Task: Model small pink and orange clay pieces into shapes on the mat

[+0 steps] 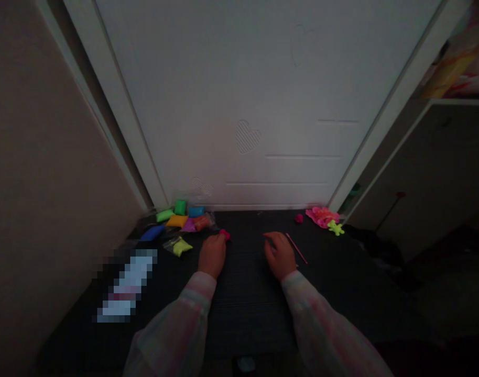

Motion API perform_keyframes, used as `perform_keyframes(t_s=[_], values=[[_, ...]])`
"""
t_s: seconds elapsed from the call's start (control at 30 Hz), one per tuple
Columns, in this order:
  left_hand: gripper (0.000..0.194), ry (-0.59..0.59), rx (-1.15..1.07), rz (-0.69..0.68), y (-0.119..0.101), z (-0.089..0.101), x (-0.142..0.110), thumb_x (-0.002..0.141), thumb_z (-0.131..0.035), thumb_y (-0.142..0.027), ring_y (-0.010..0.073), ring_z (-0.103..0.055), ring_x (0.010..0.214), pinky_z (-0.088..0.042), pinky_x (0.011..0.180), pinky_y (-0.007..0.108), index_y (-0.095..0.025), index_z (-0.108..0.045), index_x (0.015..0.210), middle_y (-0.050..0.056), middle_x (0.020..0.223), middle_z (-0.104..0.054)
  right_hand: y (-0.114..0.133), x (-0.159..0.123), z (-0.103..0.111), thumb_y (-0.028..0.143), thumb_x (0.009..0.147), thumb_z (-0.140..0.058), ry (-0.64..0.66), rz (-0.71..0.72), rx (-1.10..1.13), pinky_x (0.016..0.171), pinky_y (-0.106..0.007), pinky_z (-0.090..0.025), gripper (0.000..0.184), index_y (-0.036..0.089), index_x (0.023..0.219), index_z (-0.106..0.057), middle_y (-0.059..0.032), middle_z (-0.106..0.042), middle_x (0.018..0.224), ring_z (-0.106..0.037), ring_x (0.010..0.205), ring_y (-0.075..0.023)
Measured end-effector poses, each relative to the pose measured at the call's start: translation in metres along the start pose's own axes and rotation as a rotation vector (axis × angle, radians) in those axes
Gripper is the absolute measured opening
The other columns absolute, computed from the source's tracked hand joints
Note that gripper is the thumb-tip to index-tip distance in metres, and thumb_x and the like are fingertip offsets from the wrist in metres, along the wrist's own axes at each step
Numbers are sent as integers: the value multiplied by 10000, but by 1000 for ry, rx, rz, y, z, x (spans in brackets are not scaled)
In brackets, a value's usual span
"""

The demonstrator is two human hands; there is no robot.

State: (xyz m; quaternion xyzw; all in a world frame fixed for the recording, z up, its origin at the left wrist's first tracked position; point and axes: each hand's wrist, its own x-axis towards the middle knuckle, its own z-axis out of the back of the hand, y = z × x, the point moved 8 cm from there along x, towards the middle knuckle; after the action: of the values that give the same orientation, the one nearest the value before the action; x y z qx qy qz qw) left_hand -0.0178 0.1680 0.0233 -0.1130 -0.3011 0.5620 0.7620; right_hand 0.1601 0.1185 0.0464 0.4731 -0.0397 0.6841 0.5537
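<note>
My left hand is closed, palm down, over the dark table, with a small lump of bright pink clay at its fingertips. To its left lies a clear packet of yellow clay. My right hand rests on the table with its fingers loosely curved and a gap between thumb and fingers; I see nothing in it. Just right of that hand lies a thin pink stick. Farther back sits a small round dark-pink ball.
Several coloured clay packets lie at the back left, a blue one nearest the edge. A blurred-out light strip is at the left. A crinkled pink piece and a yellow-green figure lie back right. A white panel rises behind.
</note>
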Motion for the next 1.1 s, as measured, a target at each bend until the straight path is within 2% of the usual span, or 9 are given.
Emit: perform_keyframes(t_s=[0.17,0.33,0.43,0.53,0.7,0.83,0.93,1.03,1.1], values=[[186,-51,-173,73,6,4,-1,754,-419,-184,203,-506,842,-327,793,314,-197,-558,877,72,846,-588,8,-1,-6,140,726,-398,25,2,45,746,-374,-439,221,190,877,-552,-81,-560,840,-523,824,-200],[141,-69,-554,195,9,3,-1,682,-526,-213,174,-546,780,-379,763,306,-186,-560,816,32,802,-601,19,-5,-19,199,761,-410,82,16,94,782,-377,-440,247,200,977,-530,-83,-565,896,-530,872,-199],[192,-31,-767,258,10,-6,-2,625,-582,-223,154,-564,705,-416,689,279,-156,-541,800,18,722,-590,28,-8,-34,314,726,-503,149,18,146,816,-360,-441,437,198,1141,-428,-101,-515,1074,-503,981,-206],[234,12,-952,328,13,-16,-4,570,-626,-211,128,-556,661,-418,653,252,-140,-532,772,-2,674,-570,31,-11,-50,368,690,-544,219,-36,225,883,-381,-398,576,178,1202,-361,-117,-475,1159,-451,1072,-217],[247,113,-1216,444,12,-32,-9,558,-630,-169,91,-532,576,-414,604,235,-135,-531,781,-24,613,-553,31,-13,-58,335,707,-525,267,-96,255,905,-391,-376,510,125,1160,-419,-145,-520,1123,-476,1055,-228],[210,178,-1370,504,6,-39,-13,576,-614,-126,94,-555,646,-421,665,235,-129,-551,776,5,678,-593,32,-14,-57,296,739,-475,316,-110,273,869,-376,-406,466,97,1158,-431,-158,-539,1104,-509,1017,-232],[193,211,-1438,529,3,-41,-15,597,-607,-108,97,-562,692,-420,698,233,-126,-567,785,24,742,-611,33,-14,-56,272,750,-447,332,-133,286,830,-354,-429,408,123,1129,-465,-133,-576,1053,-546,958,-222],[208,233,-1475,534,1,-43,-16,608,-607,-97,109,-561,721,-422,702,237,-127,-579,812,37,792,-616,31,-12,-55,238,757,-414,337,-169,306,772,-333,-447,349,157,1086,-499,-97,-613,978,-588,852,-203],[240,257,-1504,518,-2,-45,-16,614,-606,-99,118,-557,736,-424,698,242,-127,-583,852,46,824,-614,29,-12,-54,221,765,-387,341,-206,327,689,-315,-462,325,163,1060,-511,-70,-642,843,-607,701,-181]])
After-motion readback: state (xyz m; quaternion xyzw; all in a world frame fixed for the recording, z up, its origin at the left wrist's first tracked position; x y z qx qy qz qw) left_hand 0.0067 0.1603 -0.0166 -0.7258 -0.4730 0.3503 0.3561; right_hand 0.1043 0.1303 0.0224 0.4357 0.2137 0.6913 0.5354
